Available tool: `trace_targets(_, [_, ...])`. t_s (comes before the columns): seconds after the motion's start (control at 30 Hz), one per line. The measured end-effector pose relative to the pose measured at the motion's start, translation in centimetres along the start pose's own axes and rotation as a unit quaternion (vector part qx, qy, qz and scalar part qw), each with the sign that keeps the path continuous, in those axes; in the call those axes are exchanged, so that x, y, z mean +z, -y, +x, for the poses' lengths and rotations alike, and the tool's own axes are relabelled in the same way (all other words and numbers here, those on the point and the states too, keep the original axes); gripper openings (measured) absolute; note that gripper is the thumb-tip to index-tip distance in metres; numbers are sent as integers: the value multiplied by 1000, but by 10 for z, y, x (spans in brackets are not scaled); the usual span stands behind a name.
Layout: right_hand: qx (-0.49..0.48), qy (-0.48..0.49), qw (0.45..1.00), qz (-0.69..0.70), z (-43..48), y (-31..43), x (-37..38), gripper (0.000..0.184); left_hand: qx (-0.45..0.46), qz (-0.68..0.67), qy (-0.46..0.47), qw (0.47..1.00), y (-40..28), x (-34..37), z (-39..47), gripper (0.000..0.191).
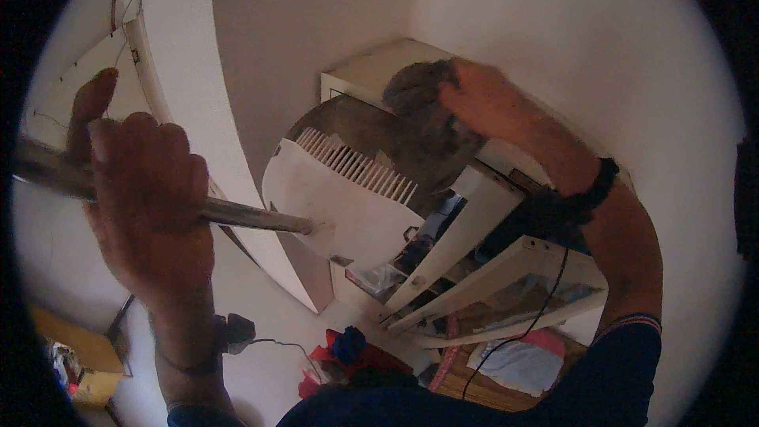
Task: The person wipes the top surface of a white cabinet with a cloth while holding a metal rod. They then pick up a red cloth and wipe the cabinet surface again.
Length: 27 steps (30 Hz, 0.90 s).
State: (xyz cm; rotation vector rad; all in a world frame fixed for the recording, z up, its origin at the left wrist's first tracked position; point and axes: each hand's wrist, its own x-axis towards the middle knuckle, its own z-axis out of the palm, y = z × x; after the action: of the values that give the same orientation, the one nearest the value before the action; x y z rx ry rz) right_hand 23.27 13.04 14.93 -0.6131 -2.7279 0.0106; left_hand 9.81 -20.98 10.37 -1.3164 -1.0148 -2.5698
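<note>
My left hand (148, 207) is closed around a metal pole (255, 214) at the left. The pole's far end meets a white panel (338, 207) with a row of thin, comb-like teeth. Behind the teeth is a dark, rounded surface (379, 130), dusty-looking and partly hidden. Over it, my right hand (480, 101) grips a crumpled dark grey cloth (418, 86); hand and cloth are slightly blurred. Whether the cloth touches the surface cannot be told. A dark band circles my right wrist.
Below the panel, a pale cabinet (362, 80) has glazed doors (504, 296) standing ajar, with items inside. A black cable (542, 314) hangs across one door. A white wall edge (237, 130) runs close to the pole. Red and blue fabric (350, 350) and a yellow box (95, 362) lie lower down.
</note>
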Motion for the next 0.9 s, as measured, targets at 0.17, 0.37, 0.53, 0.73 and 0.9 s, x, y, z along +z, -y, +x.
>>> trace_targets(0.17, [6,-121,991,58,2,-73,-47,41,16,61,-62,996,-1,9,-4,50])
trace_targets(0.37, [181,-140,973,-5,3,-165,-46,46,36,40,-34,998,3,4,0,52])
trace_targets(0.53, [112,102,981,-123,0,-205,-16,52,0,57,-97,994,4,-2,-4,51])
trace_targets(0.73, [114,160,975,-106,33,-215,14,59,38,71,-8,997,12,-8,6,50])
trace_targets(0.9, [46,198,977,-68,66,-169,15,53,72,63,35,995,20,-21,-3,52])
